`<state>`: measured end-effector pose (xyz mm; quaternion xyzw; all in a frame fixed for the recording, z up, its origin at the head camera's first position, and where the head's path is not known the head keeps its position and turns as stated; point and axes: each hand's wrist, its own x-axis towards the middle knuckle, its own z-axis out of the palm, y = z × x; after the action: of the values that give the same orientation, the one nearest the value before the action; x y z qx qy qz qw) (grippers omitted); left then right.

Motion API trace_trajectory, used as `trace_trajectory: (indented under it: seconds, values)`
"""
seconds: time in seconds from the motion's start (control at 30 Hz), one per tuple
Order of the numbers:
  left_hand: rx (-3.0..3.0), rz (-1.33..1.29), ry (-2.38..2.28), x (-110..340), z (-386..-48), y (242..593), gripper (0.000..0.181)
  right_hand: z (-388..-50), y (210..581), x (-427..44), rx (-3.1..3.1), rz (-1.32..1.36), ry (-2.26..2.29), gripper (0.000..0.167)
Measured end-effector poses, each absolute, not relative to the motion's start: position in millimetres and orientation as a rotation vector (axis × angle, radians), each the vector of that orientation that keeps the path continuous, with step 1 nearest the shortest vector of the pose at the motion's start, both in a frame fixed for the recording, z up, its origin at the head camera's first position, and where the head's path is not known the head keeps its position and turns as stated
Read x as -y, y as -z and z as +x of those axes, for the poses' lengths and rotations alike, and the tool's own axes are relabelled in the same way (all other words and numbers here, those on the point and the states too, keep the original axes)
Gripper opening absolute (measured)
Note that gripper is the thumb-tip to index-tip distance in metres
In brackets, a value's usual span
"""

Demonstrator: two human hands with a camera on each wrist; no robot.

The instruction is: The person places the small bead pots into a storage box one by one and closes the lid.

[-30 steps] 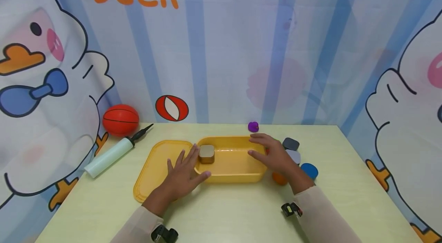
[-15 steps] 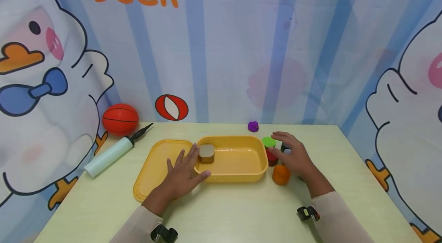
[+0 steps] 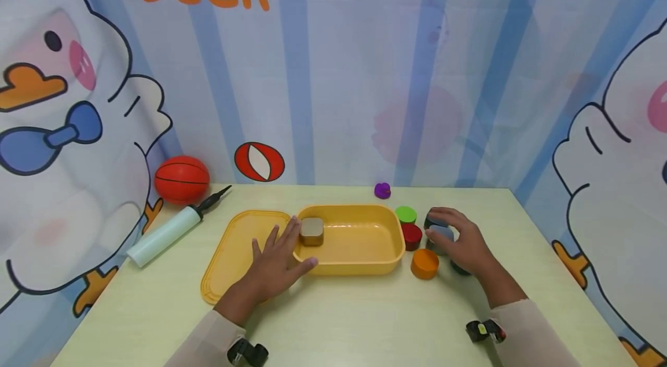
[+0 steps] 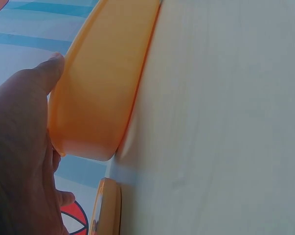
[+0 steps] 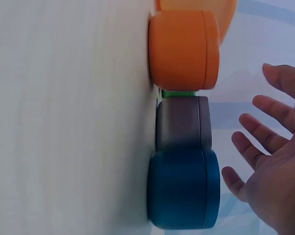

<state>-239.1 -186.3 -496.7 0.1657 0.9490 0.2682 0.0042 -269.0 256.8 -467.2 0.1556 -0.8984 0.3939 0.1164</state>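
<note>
Beyond the orange jar (image 3: 424,264), the grey lidded jar (image 3: 442,232) sits just below the right hand (image 3: 465,242), whose fingers hang spread above, holding nothing. Farther off, the left hand (image 3: 276,263) touches the yellow box (image 3: 349,269), fingers extended.

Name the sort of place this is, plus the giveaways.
Probably a staged tabletop recording corner: a pale yellow, flat-topped table stands before a striped blue-and-white, sheet-like backdrop printed with white cartoon ducks, and a small black camera sits at each wrist.
</note>
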Motion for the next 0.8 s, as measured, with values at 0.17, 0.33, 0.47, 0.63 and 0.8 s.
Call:
trace_trajectory:
  seconds: [0.17, 0.33, 0.47, 0.63, 0.8]
  values:
    - [-2.973, 0.518, -0.839, 185, -240, 495, 0.096, -267, 473, -266, 2.633, 0.394, -1.121, 0.048]
    - [-2.972, 0.531, -0.844, 185, -241, 494, 0.096, -267, 478, -274, 2.566, 0.376, -1.102, 0.043]
    - [-2.970, 0.530, -0.849, 186, -241, 497, 0.096, -268, 484, -280, 2.542, 0.365, -1.097, 0.040]
    - [-2.977, 0.523, -0.846, 186, -240, 497, 0.095, -269, 487, -286, 2.594, 0.347, -1.087, 0.042]
    - [-2.970, 0.523, -0.857, 185, -239, 496, 0.096, -270, 490, -290, 2.611, 0.319, -1.077, 0.039]
